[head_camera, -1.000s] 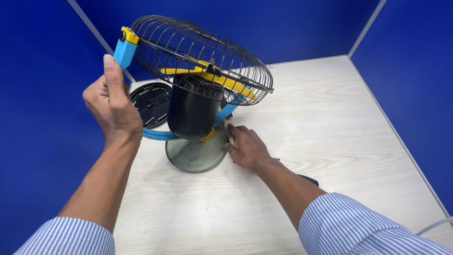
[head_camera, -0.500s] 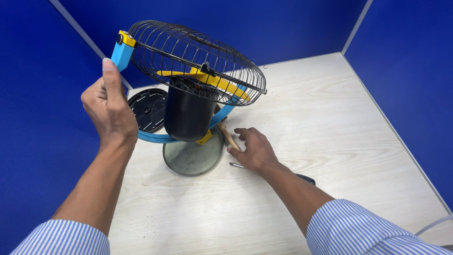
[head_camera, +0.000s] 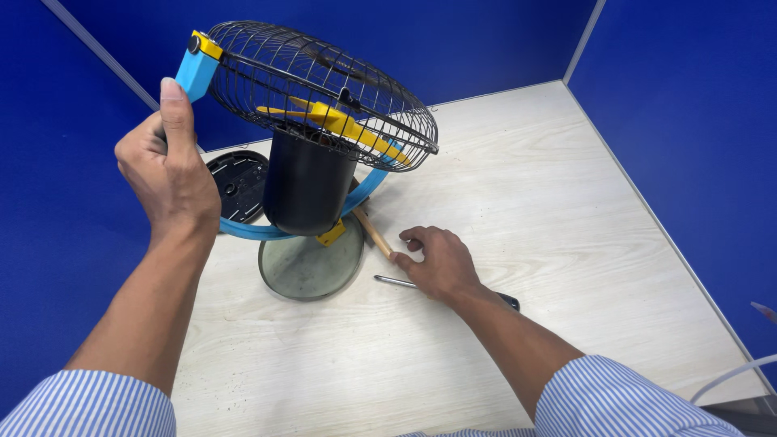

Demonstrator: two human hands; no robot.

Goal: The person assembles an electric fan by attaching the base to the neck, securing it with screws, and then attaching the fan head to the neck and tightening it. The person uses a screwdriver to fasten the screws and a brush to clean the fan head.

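Head view: a small desk fan [head_camera: 312, 154] stands on a pale wooden worktop [head_camera: 518, 186] between blue partition walls [head_camera: 680, 89]. The left hand [head_camera: 166, 174] is clenched round the blue bracket [head_camera: 197, 69] at the upper left of the wire cage [head_camera: 324, 89], holding the fan tilted on its round grey base [head_camera: 312, 267]. The right hand [head_camera: 433, 259] rests on the worktop just beside the base, its fingers curled on the end of a wooden handle [head_camera: 372, 232]; whether they fully grip it cannot be told. A screwdriver [head_camera: 396, 281] with a metal shaft lies partly under this hand. The yellow blades [head_camera: 340, 121] sit inside the cage, and the black motor housing [head_camera: 306, 182] hangs in the bracket. A round black cover [head_camera: 239, 186] lies loose behind the fan, so the fan appears to be part-way through assembly or dismantling, with that cover off. The left forearm hides part of the bracket.
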